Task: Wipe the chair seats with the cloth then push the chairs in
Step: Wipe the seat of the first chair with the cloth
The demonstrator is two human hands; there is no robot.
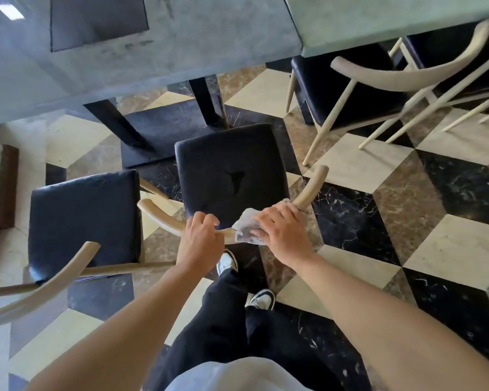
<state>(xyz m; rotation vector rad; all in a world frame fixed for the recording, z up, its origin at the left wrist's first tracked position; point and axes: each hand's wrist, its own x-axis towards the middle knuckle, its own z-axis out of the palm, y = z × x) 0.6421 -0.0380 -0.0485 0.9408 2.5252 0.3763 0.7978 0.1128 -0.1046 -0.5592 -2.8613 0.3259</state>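
A chair with a dark cushioned seat and a curved pale wooden backrest stands in front of me, just short of the grey table. The seat has a small tear near its middle. My left hand is closed around the backrest rail. My right hand presses a crumpled white cloth against the same rail, gripping both. A second chair with a dark seat stands to the left, pulled out from the table.
Two more chairs sit tucked under a second pale table at the upper right. The floor is checkered marble. The grey table's black legs stand just beyond the chair. My legs and shoes are right behind it.
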